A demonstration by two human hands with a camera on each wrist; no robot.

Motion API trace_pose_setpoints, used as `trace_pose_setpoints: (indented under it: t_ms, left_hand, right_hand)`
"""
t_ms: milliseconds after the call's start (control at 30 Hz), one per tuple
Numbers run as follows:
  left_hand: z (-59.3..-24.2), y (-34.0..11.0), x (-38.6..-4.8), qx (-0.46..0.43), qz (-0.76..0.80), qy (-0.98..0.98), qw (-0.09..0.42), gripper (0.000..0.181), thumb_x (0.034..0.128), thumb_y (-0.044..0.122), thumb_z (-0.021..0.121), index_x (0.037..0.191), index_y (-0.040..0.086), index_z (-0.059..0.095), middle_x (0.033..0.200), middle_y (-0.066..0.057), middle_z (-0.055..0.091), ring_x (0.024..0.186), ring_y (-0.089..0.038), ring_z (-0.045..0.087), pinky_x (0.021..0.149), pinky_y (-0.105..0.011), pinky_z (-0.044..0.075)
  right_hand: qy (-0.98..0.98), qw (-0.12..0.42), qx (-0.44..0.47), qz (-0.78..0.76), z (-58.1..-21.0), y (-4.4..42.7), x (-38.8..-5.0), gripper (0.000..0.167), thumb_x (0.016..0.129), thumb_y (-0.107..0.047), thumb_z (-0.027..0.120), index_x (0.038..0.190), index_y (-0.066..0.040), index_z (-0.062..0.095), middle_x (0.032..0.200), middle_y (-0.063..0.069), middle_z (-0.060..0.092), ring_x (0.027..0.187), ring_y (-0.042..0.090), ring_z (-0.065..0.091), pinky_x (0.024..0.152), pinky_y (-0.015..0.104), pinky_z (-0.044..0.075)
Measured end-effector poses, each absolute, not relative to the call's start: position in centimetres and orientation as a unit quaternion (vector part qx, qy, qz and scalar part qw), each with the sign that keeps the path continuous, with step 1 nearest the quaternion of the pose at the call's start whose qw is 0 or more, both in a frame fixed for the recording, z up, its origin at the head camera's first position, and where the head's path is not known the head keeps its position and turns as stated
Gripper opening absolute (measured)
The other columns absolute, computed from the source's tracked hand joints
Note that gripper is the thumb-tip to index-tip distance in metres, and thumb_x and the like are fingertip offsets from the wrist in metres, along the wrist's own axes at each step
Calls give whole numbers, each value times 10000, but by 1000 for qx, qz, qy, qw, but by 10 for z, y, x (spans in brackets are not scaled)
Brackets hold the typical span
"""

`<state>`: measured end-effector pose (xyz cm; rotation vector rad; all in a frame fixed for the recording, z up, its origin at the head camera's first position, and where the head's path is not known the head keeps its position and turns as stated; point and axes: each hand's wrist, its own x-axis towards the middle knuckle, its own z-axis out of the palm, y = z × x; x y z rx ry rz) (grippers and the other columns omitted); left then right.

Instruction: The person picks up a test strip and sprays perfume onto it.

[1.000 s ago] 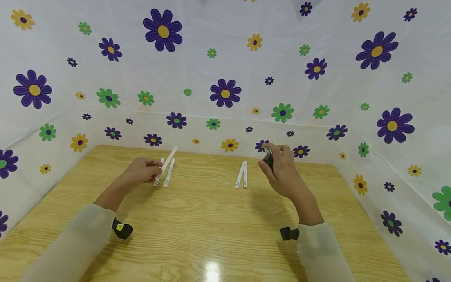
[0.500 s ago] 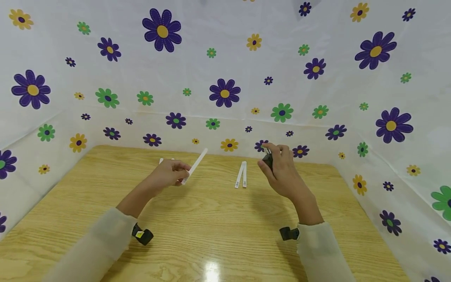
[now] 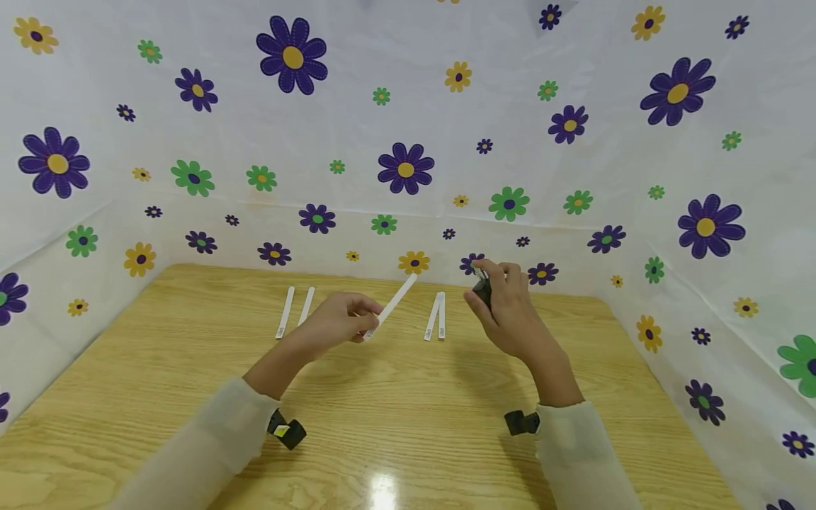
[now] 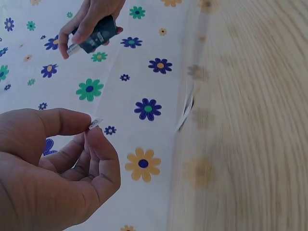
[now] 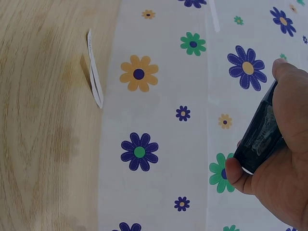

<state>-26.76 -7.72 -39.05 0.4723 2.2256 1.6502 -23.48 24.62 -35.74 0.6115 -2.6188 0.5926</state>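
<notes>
My left hand pinches the lower end of a white paper test strip between thumb and index finger. The strip slants up to the right, above the table. In the left wrist view the printed end of that strip shows at the fingertips. To the right, my right hand grips a dark perfume spray bottle, raised off the table. Its silver nozzle appears in the left wrist view, with the index finger over the top. In the right wrist view the bottle lies within the curled fingers.
Two white strips lie at the left of the wooden table, one partly behind the left hand. Two more strips meet at their far ends between the hands. A flower-patterned white cloth surrounds the back and sides.
My left hand has carried its strip rightward, away from the two strips on the left and toward the bottle. The right hand has held the bottle in place.
</notes>
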Motion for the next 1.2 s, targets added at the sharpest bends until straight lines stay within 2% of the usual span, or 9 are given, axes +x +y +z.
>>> trace_pose_setpoints:
  t_ms: [133, 367, 633, 867, 1033, 1200]
  left_hand:
    - [-388, -70, -263, 173, 582, 776, 171, 254, 1016, 122, 638, 1252, 33, 663, 1056, -128, 660, 863, -214, 636, 852, -403, 581]
    - [-376, -52, -257, 192, 587, 767, 175, 233, 1021, 120, 634, 1241, 53, 667, 1048, -115, 659, 860, -209, 632, 892, -473, 567]
    - [-370, -27, -256, 204, 599, 753, 182, 229, 1015, 110, 641, 1229, 38, 674, 1031, -98, 651, 842, -199, 618, 889, -497, 564]
    - [-369, -14, -253, 209, 601, 750, 179, 230, 1015, 118, 642, 1230, 45, 677, 1047, -91, 650, 877, -225, 639, 835, -406, 587]
    - [-372, -12, -251, 203, 609, 746, 177, 199, 1014, 106, 639, 1202, 61, 684, 1033, -88, 650, 842, -197, 634, 787, -342, 585]
    - [-376, -10, -252, 200, 612, 744, 177, 189, 1016, 107, 633, 1191, 63, 688, 1019, -95, 648, 833, -192, 632, 787, -353, 586]
  right_hand:
    - [-932, 195, 223, 209, -359, 245, -236, 567, 1064, -291, 563, 1523, -170, 253, 1331, 328, 336, 1184, 475, 351, 893, 610, 415]
    - [-930, 199, 229, 207, -360, 243, -237, 565, 1059, -287, 573, 1518, -170, 264, 1308, 319, 350, 1159, 466, 357, 873, 589, 406]
    - [-932, 194, 225, 206, -362, 241, -237, 560, 1053, -289, 585, 1505, -161, 280, 1298, 318, 357, 1164, 467, 352, 891, 595, 401]
    - [-932, 195, 225, 207, -362, 240, -237, 558, 1048, -275, 596, 1498, -151, 289, 1285, 316, 360, 1155, 473, 355, 889, 594, 407]
    - [-932, 194, 228, 204, -363, 240, -238, 547, 1053, -278, 587, 1495, -143, 295, 1282, 312, 359, 1159, 471, 354, 905, 600, 400]
    - [-932, 194, 227, 204, -362, 241, -237, 540, 1052, -272, 590, 1491, -130, 308, 1292, 317, 357, 1168, 477, 352, 908, 609, 405]
